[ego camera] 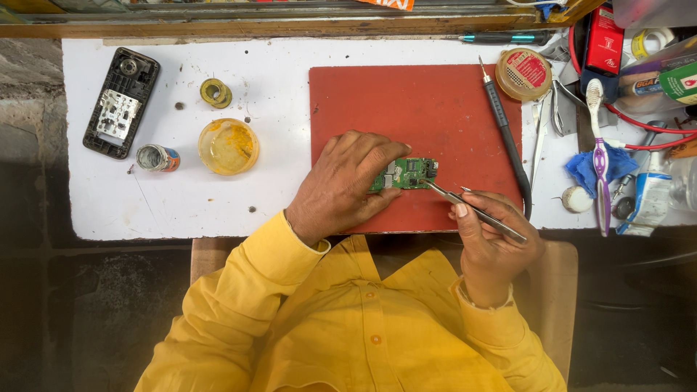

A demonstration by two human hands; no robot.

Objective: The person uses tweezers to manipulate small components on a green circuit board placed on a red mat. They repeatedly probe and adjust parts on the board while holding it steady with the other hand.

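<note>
On the red mat (435, 101), a small green circuit board (406, 174) is pinned down by the fingers of the left hand (341, 185), which are pressed on its left end and its near edge. The board is kept flat near the middle of the mat's front half. A pair of metal tweezers (475, 210) is pinched between the thumb and fingers of the right hand (494, 243), and the thin tips are set on the board's right end. Just to the right, a black soldering iron (504, 134) is laid along the mat's edge, with a round tin (523, 74) beside its tip. A purple toothbrush (599, 156) is seen farther right. Far to the left, on the white table (109, 203), an open phone shell (121, 101) and a yellow paste pot (228, 147) are placed.
</note>
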